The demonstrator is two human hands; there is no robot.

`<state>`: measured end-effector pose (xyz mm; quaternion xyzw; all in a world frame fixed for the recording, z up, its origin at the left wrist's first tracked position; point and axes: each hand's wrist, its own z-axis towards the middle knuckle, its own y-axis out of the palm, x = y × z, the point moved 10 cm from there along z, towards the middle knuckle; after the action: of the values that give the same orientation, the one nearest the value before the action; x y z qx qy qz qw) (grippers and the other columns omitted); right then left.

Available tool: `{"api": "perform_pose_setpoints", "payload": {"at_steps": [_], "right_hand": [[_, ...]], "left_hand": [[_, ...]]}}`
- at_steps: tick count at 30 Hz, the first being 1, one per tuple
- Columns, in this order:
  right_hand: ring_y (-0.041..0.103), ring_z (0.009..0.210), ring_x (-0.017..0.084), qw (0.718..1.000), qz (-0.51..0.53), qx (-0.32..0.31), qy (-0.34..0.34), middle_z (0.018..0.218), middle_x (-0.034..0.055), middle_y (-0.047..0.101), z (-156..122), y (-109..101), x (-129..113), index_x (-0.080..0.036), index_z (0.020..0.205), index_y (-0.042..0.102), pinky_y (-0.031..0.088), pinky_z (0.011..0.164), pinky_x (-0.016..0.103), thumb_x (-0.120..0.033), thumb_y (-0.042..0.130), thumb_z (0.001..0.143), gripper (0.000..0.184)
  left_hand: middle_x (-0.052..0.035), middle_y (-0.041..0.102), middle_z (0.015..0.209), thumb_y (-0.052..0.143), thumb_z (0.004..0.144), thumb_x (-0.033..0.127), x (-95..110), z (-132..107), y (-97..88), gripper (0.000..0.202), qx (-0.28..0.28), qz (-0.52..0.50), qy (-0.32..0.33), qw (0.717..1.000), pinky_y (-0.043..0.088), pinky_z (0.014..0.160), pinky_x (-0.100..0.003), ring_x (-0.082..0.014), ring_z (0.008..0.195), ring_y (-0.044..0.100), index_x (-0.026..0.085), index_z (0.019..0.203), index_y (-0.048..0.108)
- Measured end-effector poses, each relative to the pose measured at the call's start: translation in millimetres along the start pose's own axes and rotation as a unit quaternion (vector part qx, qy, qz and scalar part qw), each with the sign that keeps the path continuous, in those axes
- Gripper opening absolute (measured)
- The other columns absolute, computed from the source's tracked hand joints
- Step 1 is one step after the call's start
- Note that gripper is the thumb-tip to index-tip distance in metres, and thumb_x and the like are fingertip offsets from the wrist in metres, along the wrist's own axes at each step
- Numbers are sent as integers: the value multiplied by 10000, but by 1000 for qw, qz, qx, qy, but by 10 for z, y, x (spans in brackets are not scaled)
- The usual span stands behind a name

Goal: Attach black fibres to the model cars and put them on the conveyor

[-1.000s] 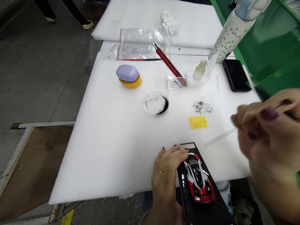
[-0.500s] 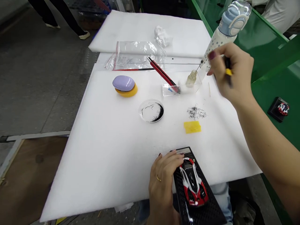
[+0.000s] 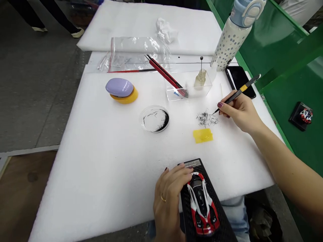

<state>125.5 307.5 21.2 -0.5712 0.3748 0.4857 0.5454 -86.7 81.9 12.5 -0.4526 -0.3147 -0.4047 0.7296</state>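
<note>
My left hand (image 3: 171, 195) rests curled against a red, white and black model car (image 3: 202, 205) on a black base (image 3: 204, 222) at the near edge of the white foam pad (image 3: 101, 161). Black tweezers (image 3: 237, 94) with a yellow band are pinched in my right hand (image 3: 239, 111). Their tip touches a scatter of tiny black pins (image 3: 205, 119). A yellow tape piece (image 3: 202, 135) lies just below the pins.
A round dish (image 3: 154, 118) of black slivers sits mid-pad. A clear box (image 3: 188, 85) holds a small bottle (image 3: 200, 79) and a red knife (image 3: 165, 74). A purple and yellow case (image 3: 121, 90), a dotted bottle (image 3: 233, 35), a phone (image 3: 238, 80) and plastic bags (image 3: 136, 55) lie behind. Another car model (image 3: 302, 116) sits on the green bench.
My right hand came down from the small bottle to the scattered pins, and the tweezers' tip now touches them. A pin-topped stick now stands in the bottle. My left hand stays on the car.
</note>
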Motion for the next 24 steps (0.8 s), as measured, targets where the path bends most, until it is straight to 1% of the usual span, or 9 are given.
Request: {"api": "perform_pose_setpoints", "payload": {"at_steps": [4, 9, 11, 14, 15, 16, 18, 21, 24], "right_hand": [[541, 472, 131, 1000, -22, 20, 4, 533, -28, 617, 29, 13, 45, -232, 705, 599, 424, 452, 291, -330, 895, 714, 313], [558, 482, 151, 997, -58, 42, 22, 524, -18, 613, 42, -26, 68, -232, 681, 588, 415, 459, 303, -212, 841, 736, 260], [560, 484, 151, 997, -60, 41, 23, 521, -20, 610, 47, -12, 69, -233, 673, 589, 411, 456, 302, -196, 835, 734, 256], [570, 494, 153, 997, -56, 44, 23, 521, -22, 590, 51, 6, 73, -230, 672, 594, 430, 468, 308, -173, 844, 732, 263], [570, 496, 153, 997, -53, 46, 23, 521, -23, 581, 50, 9, 77, -229, 673, 595, 439, 474, 311, -168, 850, 731, 269], [567, 495, 152, 997, -50, 47, 24, 521, -24, 572, 49, 12, 82, -229, 673, 593, 444, 478, 314, -166, 856, 730, 277], [549, 485, 145, 998, -39, 45, 24, 523, -24, 568, 41, 17, 90, -231, 669, 588, 441, 475, 315, -179, 865, 732, 289], [512, 465, 128, 999, -15, 38, 24, 526, -14, 586, 16, 16, 90, -229, 665, 585, 398, 448, 301, -241, 878, 733, 301], [538, 483, 124, 999, 31, 34, 28, 537, -8, 605, -30, -9, 78, -219, 660, 594, 382, 439, 279, -329, 918, 683, 343]], "left_hand": [[27, 732, 1150, 421, 1064, 308, 16, 7, -22, 233, 51, -13, -38, 998, 368, 1174, -325, -144, 1222, 625, 282, 1186, 619], [2, 728, 1129, 405, 1067, 418, 60, 7, -29, 274, 66, -9, -37, 997, 381, 1164, -352, -170, 1198, 634, 278, 1187, 608], [-12, 726, 1156, 403, 1067, 405, 28, 17, -55, 280, 37, -4, -23, 999, 375, 1177, -346, -169, 1233, 620, 271, 1222, 595], [-25, 718, 1252, 434, 1059, 316, 17, 14, 6, 289, -66, 8, 30, 997, 359, 1202, -311, -149, 1323, 577, 253, 1309, 565], [-25, 715, 1271, 443, 1053, 294, 24, 4, 27, 299, -90, 10, 44, 995, 356, 1203, -298, -142, 1339, 568, 249, 1325, 557], [-24, 716, 1272, 448, 1048, 276, 23, -1, 29, 298, -94, 10, 47, 994, 354, 1203, -293, -139, 1343, 566, 249, 1324, 557], [-18, 727, 1231, 443, 1041, 258, -1, 8, -17, 271, -49, 7, 17, 999, 356, 1196, -320, -149, 1317, 585, 262, 1279, 573], [-5, 737, 1159, 420, 1059, 319, -10, -1, -47, 231, 32, -4, -42, 999, 375, 1173, -364, -172, 1244, 625, 277, 1191, 606], [11, 743, 1132, 449, 1063, 370, 35, 0, -13, 222, 52, -15, -57, 997, 390, 1160, -363, -174, 1203, 641, 280, 1159, 627]]}}
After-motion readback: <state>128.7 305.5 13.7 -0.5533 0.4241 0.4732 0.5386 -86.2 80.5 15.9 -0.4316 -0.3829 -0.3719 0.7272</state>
